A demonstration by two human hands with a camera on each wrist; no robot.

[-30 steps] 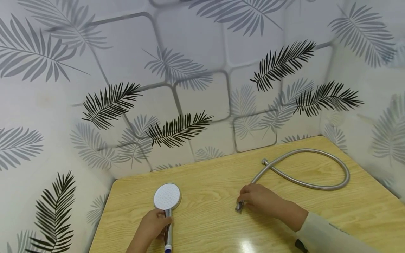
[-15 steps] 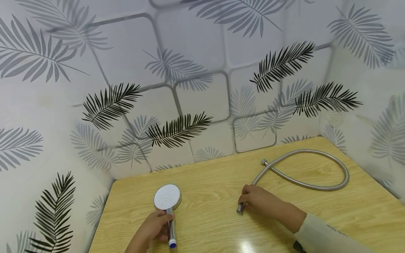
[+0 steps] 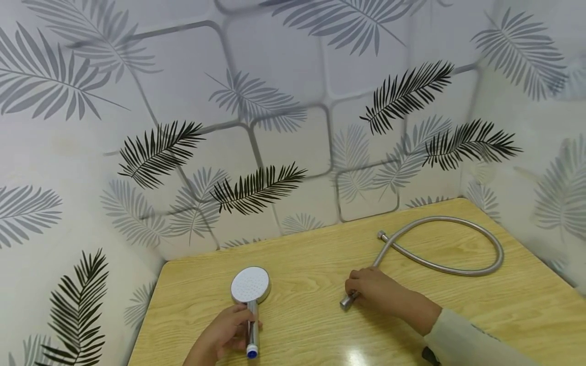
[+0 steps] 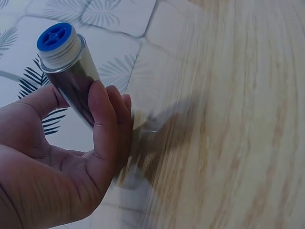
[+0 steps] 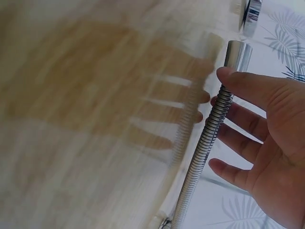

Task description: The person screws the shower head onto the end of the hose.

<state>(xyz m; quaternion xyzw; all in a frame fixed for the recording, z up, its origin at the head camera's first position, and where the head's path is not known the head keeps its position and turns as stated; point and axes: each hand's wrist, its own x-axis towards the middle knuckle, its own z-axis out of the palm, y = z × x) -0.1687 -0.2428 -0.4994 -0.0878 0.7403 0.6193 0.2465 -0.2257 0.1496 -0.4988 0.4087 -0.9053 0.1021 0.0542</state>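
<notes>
Showerhead (image 3: 251, 291) towards worktop's (image 3: 306, 284) left edge, handle (image 3: 253, 337) gripped by left hand (image 3: 225, 330) | screw thread (image 4: 64, 53) plain only in left wrist view, white face (image 3: 249, 282) only in head view | right hand (image 3: 382, 294) pinches hose (image 5: 205, 143) near one end | hose loop (image 3: 471, 272) towards worktop's right edge, in head view only

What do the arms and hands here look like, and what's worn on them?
A person's left hand and right hand, both without gloves. Behind the right hand comes a pale greyish sleeve bearing a small dark marking, unreadable here; something dark shows beneath it. No sleeve shows on the left.
</notes>
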